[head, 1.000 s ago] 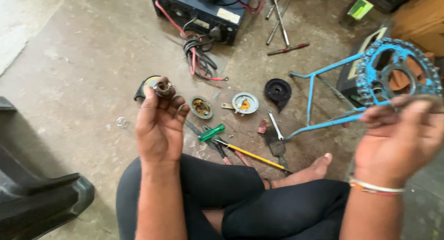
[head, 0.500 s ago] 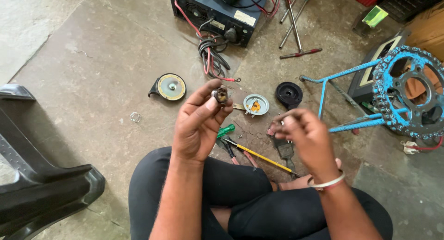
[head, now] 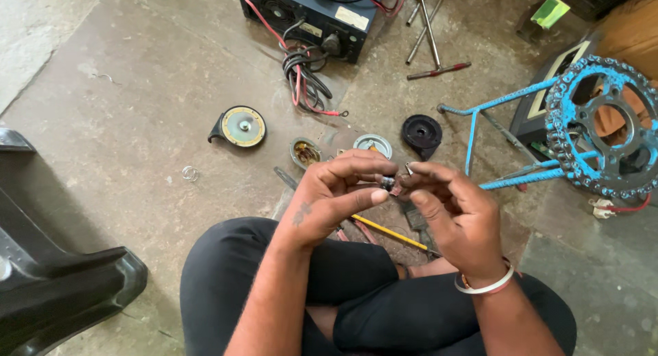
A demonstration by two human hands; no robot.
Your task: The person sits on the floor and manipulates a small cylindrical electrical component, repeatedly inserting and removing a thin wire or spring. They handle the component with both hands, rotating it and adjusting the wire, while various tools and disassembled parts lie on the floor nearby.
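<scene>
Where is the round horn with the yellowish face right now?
The round horn lies on the concrete floor, upper left of the left hand, left of the small open shell and below the dark power box.

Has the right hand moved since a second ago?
Yes. The right hand came in from near the blue sprocket toward the left hand; both now pinch a small dark part over the yellow-handled tool.

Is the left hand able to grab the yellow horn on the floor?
Probably yes, but not right now: the left hand is busy pinching a small part. The horn lies uncovered on the floor ahead-left, nothing between.
</scene>
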